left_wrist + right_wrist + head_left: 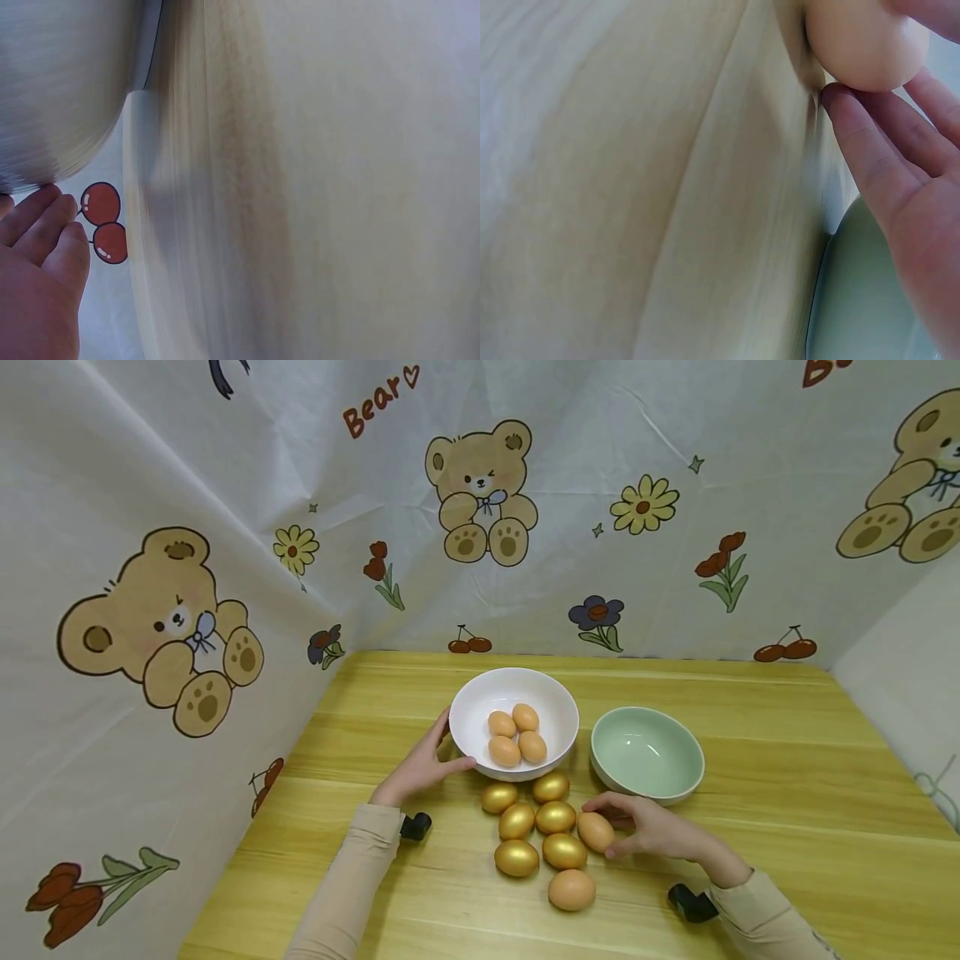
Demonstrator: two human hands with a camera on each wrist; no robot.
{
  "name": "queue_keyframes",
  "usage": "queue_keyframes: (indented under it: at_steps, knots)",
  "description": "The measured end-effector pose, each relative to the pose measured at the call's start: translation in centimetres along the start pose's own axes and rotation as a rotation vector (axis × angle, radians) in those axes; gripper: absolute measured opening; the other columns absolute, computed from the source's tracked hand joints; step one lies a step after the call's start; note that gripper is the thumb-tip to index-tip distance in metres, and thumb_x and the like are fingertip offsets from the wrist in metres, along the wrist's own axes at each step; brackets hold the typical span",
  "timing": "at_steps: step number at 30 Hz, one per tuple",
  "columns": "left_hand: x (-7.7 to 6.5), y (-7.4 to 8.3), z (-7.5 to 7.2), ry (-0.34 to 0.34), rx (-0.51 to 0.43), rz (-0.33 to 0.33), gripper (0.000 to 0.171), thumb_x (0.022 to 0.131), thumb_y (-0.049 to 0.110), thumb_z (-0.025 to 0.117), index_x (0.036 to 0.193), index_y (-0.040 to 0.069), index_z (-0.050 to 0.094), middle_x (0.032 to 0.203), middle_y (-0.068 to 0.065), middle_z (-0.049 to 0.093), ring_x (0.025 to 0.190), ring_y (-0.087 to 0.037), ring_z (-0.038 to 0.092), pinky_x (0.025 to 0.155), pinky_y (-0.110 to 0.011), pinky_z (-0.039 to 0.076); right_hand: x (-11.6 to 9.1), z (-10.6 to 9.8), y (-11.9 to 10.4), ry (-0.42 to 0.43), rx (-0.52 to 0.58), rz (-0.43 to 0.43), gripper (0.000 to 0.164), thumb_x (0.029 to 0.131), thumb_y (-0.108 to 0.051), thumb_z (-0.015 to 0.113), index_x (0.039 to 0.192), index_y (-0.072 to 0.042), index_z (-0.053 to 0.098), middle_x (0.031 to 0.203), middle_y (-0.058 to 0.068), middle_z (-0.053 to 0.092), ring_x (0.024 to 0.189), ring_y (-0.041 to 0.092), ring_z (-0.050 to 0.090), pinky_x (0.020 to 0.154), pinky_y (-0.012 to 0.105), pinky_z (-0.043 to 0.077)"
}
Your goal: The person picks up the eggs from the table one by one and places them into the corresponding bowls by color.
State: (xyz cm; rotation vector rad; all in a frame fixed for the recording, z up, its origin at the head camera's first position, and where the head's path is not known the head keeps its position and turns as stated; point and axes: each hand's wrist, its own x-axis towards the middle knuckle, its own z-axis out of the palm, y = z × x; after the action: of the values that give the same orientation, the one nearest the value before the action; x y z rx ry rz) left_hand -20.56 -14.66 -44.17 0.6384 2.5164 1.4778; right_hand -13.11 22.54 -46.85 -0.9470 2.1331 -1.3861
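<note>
Against the left side of a white bowl (468, 693) rests my left hand (427, 768), its fingers fairly straight and its thumb along the front. In the left wrist view, the fingers (56, 225) touch the bowl's outer wall. Several brown eggs (504, 752) lie inside that bowl. My right hand (660, 828) pinches a brown egg (596, 832) between thumb and fingers, beside several golden eggs (555, 817) on the table. The right wrist view shows this egg close up, low by the tabletop. Another brown egg (572, 891) lies at the front of the group.
A green bowl (647, 752) stands right of the white one, just behind my right hand. Both rest on a wooden table (810, 777). A white cloth (570, 410) printed with bears and flowers covers the back and left side.
</note>
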Motion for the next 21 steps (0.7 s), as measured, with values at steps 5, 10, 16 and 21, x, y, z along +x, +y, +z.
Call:
queue_keyframes:
  at_steps: [5,10,16,21]
  knots:
    - [0.0,0.0,0.0,-0.002,0.004,0.000,0.096,0.082,0.028,0.073,0.150,0.010,0.007,0.151,-0.012,0.018,0.135,-0.026,0.022,0.106,-0.045,0.022,0.0,0.0,-0.1,0.008,-0.017,0.000,0.054,0.080,-0.009,0.072,0.125,0.006,0.046,0.123,0.019,0.051,0.113,0.019,0.050,0.092,0.026,0.044]
    - [0.0,-0.1,0.0,0.000,-0.001,0.004,0.095,0.082,0.027,0.073,0.150,0.009,0.008,0.151,-0.012,0.019,0.135,-0.026,0.022,0.107,-0.046,0.022,0.1,0.1,-0.2,0.018,-0.026,0.003,0.054,0.081,-0.010,0.072,0.125,0.007,0.047,0.122,0.020,0.051,0.112,0.021,0.051,0.092,0.027,0.044]
    - [0.0,0.0,0.0,-0.005,-0.007,0.014,0.093,0.083,0.021,0.072,0.150,0.008,0.007,0.151,-0.014,0.018,0.134,-0.029,0.022,0.106,-0.048,0.022,0.1,0.2,-0.4,0.027,-0.047,0.011,0.053,0.081,-0.009,0.072,0.125,0.006,0.048,0.122,0.019,0.052,0.112,0.022,0.051,0.092,0.027,0.044]
    - [0.5,-1.5,0.3,0.003,-0.003,0.018,0.095,0.082,0.022,0.072,0.150,0.011,0.006,0.151,-0.012,0.018,0.135,-0.028,0.022,0.106,-0.048,0.021,0.1,0.2,-0.7,0.040,-0.053,0.016,0.052,0.081,-0.009,0.072,0.125,0.005,0.049,0.121,0.017,0.053,0.109,0.019,0.053,0.089,0.028,0.046]
